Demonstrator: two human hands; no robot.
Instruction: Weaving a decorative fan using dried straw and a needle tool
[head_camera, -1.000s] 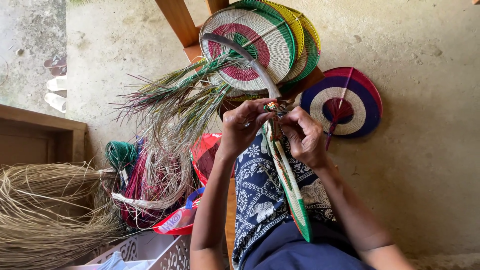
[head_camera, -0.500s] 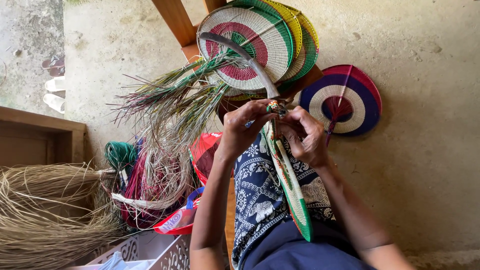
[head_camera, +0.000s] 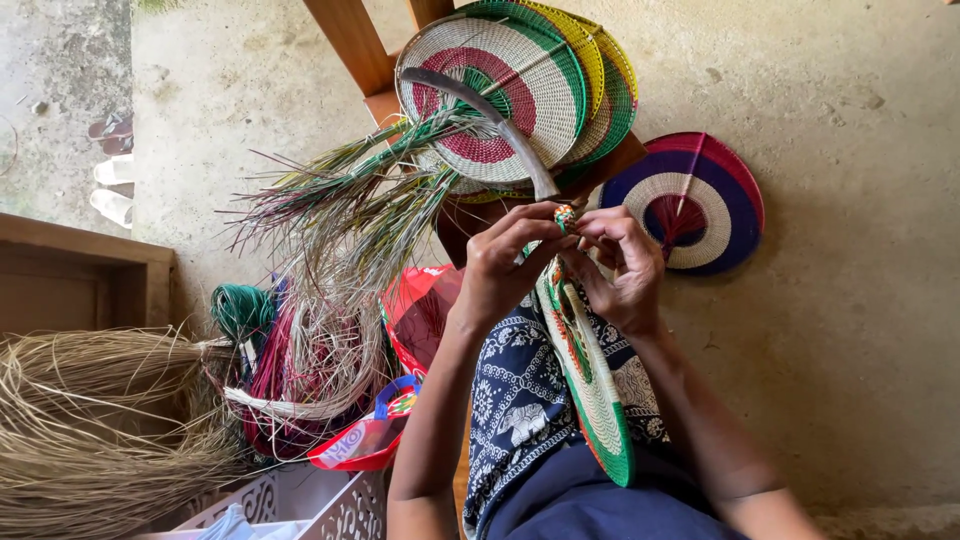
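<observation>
I look down at the two hands, and both are busy at the top end of a woven fan (head_camera: 590, 380) that stands edge-on over the lap. The left hand (head_camera: 505, 265) pinches the fan's handle tip (head_camera: 565, 216) between thumb and fingers — the right hand (head_camera: 622, 262) is closed around the same tip from the other side, fingers bent in on it. The tip shows small red, green and yellow wrapping.

In my judgement the work is near its end: the round body of the fan looks fully woven, with green rim and pale middle, and only the binding of the handle seems to be left. I cannot tell if a loose strand is held between the fingers.

Finished fans (head_camera: 500, 90) lie stacked on a wooden stool (head_camera: 365, 50) ahead, and one purple and red fan (head_camera: 690, 200) lies flat on the concrete floor (head_camera: 860, 300). A curved blade (head_camera: 490, 115) rests across the stack. To the left there are bundles of dyed straw (head_camera: 330, 210), a red bag (head_camera: 365, 445) with more strands, and a heap of pale raw fibre (head_camera: 90, 420). The room is simple — bare floor, daylight, a wooden frame (head_camera: 70, 270) at the left side.
</observation>
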